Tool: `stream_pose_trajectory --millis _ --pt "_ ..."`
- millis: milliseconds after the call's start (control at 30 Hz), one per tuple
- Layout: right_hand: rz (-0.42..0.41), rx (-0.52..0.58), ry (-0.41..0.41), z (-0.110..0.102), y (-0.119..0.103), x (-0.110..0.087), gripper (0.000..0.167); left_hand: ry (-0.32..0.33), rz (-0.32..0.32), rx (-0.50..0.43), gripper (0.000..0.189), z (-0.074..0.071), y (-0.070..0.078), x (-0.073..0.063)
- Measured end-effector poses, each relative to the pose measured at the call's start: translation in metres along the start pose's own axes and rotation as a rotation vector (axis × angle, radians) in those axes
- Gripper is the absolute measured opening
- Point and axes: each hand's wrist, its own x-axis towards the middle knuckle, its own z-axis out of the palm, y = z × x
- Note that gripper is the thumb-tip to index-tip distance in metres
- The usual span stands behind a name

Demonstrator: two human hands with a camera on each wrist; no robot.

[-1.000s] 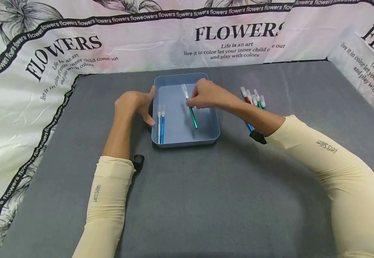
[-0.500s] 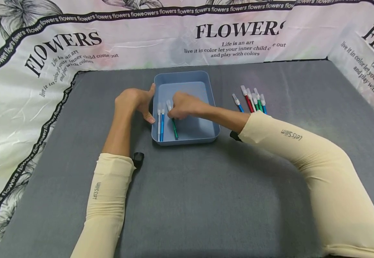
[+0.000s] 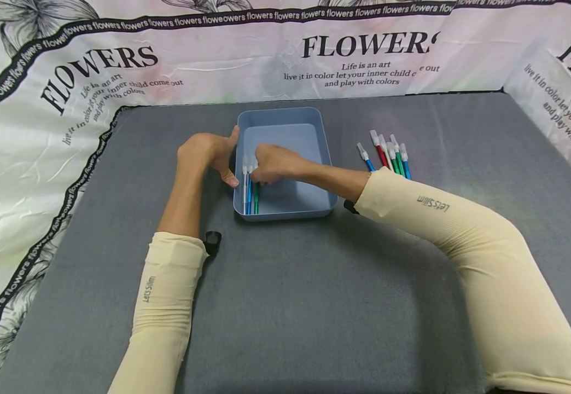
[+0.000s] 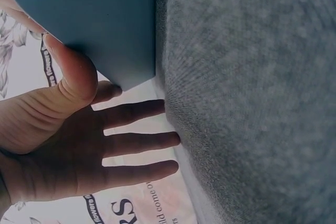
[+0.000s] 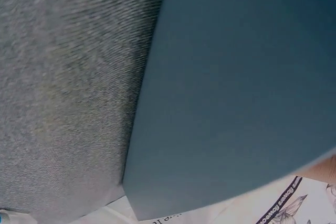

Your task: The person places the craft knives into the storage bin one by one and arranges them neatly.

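A blue-grey tray point(image 3: 295, 205) stands on the grey table. Along its left inner side lie a clear-looking pen point(image 3: 244, 191) and a blue pen point(image 3: 249, 194). Beside them my right hand point(image 3: 277, 164) pinches a green capped pen point(image 3: 256, 200), lined up parallel with the other two. My left hand point(image 3: 211, 155) is at the tray's left wall; in the left wrist view its fingers point(image 4: 136, 142) are straight and spread, with the thumb against the tray's outer wall point(image 4: 115, 19). The right wrist view is mostly filled by the tray wall point(image 5: 226, 93), with the fingers hidden behind it.
To the right of the tray lie several capped pens, among them a red pen point(image 3: 382, 156), a green pen point(image 3: 398, 158) and a blue pen point(image 3: 366, 157) a little apart. The right sleeve point(image 3: 443, 219) overlaps their lower ends. A flower-printed sheet point(image 3: 246, 65) borders the table's back.
My right hand has carried the green pen leftward across the tray and down beside the two pens there, turning it parallel to them. The left hand has stayed at the tray's left wall.
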Motion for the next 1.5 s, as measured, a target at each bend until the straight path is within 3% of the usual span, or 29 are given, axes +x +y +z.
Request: stream_pose_trajectory --millis 267,500,767,1200,1500 --pt "-0.011 0.002 0.009 0.000 -0.003 -0.001 0.016 -0.003 -0.009 0.004 0.135 -0.003 -0.001 0.000" --pt "-0.094 0.039 0.016 -0.004 0.004 -0.008 0.022 -0.002 0.009 0.009 0.135 0.000 -0.001 0.000" --pt "-0.119 0.047 0.048 -0.037 0.018 -0.040 0.030 0.007 -0.012 -0.008 0.136 0.003 0.001 -0.001" --pt "-0.067 0.158 0.186 -0.081 0.074 -0.102 0.031 0.029 -0.017 -0.026 0.137 0.004 0.006 -0.002" --pt "0.051 0.041 0.183 -0.088 0.132 -0.107 0.038 0.029 -0.021 -0.025 0.137 0.004 0.006 -0.002"
